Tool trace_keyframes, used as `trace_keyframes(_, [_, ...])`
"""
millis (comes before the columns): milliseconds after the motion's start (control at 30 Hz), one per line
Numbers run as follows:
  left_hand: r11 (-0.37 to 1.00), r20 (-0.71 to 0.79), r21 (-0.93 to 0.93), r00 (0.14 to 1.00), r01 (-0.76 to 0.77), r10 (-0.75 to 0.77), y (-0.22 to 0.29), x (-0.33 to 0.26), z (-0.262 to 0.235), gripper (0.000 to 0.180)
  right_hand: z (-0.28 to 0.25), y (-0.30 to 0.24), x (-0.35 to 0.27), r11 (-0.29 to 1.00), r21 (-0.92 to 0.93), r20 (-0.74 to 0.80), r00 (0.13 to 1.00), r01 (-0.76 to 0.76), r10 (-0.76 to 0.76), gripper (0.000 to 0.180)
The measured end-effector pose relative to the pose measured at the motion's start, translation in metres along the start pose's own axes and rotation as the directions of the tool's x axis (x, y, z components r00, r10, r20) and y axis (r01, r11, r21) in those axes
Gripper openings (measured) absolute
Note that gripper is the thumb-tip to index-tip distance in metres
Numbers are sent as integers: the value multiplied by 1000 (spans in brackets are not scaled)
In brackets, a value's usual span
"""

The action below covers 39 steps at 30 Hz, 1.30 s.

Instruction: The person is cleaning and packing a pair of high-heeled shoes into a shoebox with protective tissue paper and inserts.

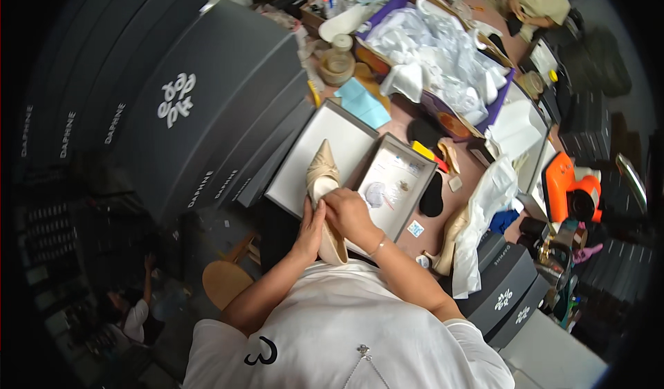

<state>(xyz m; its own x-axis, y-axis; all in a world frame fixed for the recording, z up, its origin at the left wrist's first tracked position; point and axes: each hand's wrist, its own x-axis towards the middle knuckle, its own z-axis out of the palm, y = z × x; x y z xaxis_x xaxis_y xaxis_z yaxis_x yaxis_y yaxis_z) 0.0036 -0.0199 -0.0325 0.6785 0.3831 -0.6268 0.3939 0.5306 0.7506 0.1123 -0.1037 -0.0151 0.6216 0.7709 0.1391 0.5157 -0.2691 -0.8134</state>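
A beige pointed-toe shoe (323, 165) is held close to my body, its toe directed away from me and its heel end (333, 249) near my shirt. My left hand (310, 230) is closed around the shoe's left side. From the right, my right hand (351, 214) bends over the shoe's opening, its fingertips at or inside it; what they touch there is hidden. Beneath the toe is a white-lined box part (297, 174). Just right of my right hand lies a shallow grey-rimmed box (401, 209) with small items in it.
Dark shoe boxes (228, 85) are stacked high on the left, more (501, 285) at lower right. A purple carton (508, 88) of white tissue stands at the back. Another beige shoe (453, 240) lies right, beside white paper (477, 230). Other people sit or stand farther off.
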Motion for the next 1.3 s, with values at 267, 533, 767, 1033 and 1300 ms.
trace_keyframes(267, [936, 192, -269, 965, 225, -177, 38, 15, -24, 50, -29, 53, -40, 965, -203, 60, 982, -165, 180, 31])
trace_keyframes(533, [900, 271, -399, 960, 174, -66, -12, -15, -24, 36, -11, 81, -60, 889, -412, 264, 907, -202, 328, 48])
trace_keyframes(767, [955, 112, -290, 993, 56, -24, -24, -22, -15, 37, -10, 106, -84, 917, -393, 347, 912, -72, 220, 48])
trace_keyframes(1033, [898, 56, -435, 998, 62, -42, -25, -40, -9, 39, -47, 49, -64, 600, 555, 340, 815, -576, 468, 39])
trace_keyframes(1300, [950, 236, 148, 943, -274, 235, -10, -26, 15, 52, -48, 7, 10, 271, 934, 158, 949, -233, 273, 38])
